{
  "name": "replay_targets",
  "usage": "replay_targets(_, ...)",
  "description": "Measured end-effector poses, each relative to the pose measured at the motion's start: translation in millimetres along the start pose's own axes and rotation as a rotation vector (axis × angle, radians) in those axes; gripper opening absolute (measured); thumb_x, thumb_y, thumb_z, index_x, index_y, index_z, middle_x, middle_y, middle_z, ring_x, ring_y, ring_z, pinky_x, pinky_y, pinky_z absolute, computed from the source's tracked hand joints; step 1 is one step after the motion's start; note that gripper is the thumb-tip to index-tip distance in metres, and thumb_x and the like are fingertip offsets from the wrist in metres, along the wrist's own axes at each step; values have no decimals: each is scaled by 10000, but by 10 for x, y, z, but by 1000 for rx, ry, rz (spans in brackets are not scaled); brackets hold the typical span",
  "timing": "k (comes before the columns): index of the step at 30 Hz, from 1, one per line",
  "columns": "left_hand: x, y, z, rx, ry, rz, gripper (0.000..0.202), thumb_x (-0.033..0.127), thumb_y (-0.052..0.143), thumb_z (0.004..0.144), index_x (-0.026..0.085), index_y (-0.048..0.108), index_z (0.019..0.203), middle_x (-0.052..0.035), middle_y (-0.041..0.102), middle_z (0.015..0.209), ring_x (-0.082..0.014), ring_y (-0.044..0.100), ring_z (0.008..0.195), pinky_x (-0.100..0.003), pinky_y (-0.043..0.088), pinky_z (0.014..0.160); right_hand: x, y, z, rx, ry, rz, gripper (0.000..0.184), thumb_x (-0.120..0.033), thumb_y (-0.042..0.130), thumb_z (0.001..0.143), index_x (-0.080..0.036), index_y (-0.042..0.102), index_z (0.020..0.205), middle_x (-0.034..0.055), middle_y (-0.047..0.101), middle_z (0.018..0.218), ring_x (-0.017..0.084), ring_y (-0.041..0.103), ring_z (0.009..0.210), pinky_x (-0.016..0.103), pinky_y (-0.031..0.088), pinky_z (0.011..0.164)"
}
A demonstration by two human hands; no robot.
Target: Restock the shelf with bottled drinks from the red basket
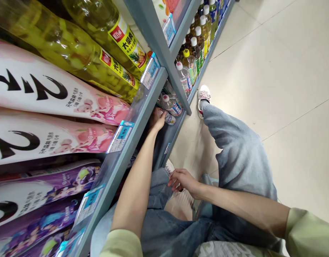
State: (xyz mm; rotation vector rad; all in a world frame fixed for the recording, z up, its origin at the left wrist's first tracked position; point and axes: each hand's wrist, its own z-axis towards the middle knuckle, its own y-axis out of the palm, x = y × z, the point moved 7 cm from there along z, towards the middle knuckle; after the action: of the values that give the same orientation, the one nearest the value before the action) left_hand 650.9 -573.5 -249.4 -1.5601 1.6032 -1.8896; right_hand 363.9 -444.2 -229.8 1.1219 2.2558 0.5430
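Observation:
My left hand (156, 120) reaches under the grey shelf edge (143, 117) onto the bottom shelf. Its fingers are closed on a small clear water bottle (169, 117) with a white cap that lies on its side. Another small water bottle (172, 104) lies just behind it. My right hand (182, 181) hovers over my left knee in blue jeans, fingers loosely curled and apart, holding nothing.
Pink and purple drink bottles (51, 107) and yellow pineapple drink bottles (81, 50) fill the upper shelf at left, with blue price tags (120, 137) along its edge. More bottles (196, 46) stand on the far lower shelf. My right leg and white shoe (203, 95) stretch over pale floor tiles.

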Motion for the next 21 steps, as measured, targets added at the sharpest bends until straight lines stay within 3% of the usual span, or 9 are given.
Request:
replay_targets(8, 91, -9, -96, 4, -32, 83, 189, 358, 629, 934, 201, 595, 1035, -172, 671, 1176, -342, 606, 1165, -475, 450, 1061, 47, -44, 83, -6, -18, 5, 92, -277, 603, 696, -201, 603, 749, -8, 704, 671, 140, 582, 534, 259, 433, 526)
replay_targets(13, 175, 2, -246, -20, -93, 210, 451, 366, 510, 998, 128, 501, 1381, -223, 533, 1494, -329, 477, 1423, -454, 351, 1210, 38, 15, 81, -23, -47, 14, 74, -240, 589, 700, -189, 612, 748, -2, 705, 664, 134, 581, 519, 246, 436, 502)
replay_targets(16, 246, -49, -458, -53, -142, 282, 524, 335, 445, 1017, 120, 419, 1494, -221, 411, 1612, -328, 365, 1525, -456, 297, 1253, 0, 68, 100, -45, -104, -15, 124, -195, 563, 676, -180, 632, 778, 4, 709, 684, 137, 601, 531, 252, 471, 519)
replay_targets(21, 518, -208, -1011, -196, -84, 360, 512, 277, 471, 994, 125, 482, 1483, -224, 502, 1527, -340, 530, 1387, -442, 462, 1113, -69, -1, 185, -56, -253, -133, 195, -127, 516, 547, -198, 585, 715, -8, 698, 685, 149, 652, 587, 287, 562, 617)
